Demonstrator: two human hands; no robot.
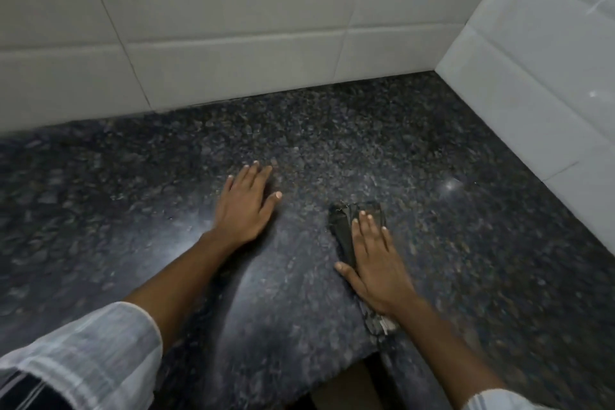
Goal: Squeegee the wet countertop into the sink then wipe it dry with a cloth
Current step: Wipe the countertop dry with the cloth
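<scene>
A dark speckled granite countertop (332, 143) fills most of the view. My right hand (377, 263) lies flat, fingers together, pressing a dark folded cloth (344, 230) against the counter; the cloth sticks out beyond the fingertips and behind the wrist. My left hand (244, 205) rests palm down on the bare stone to the left, fingers spread, holding nothing. No squeegee or sink is in view. The image is blurred by motion.
White tiled walls (233, 43) meet in a corner at the back right, with the right wall (539, 60) bounding the counter. The counter's front edge (362, 363) shows near the bottom, with a dark gap below it.
</scene>
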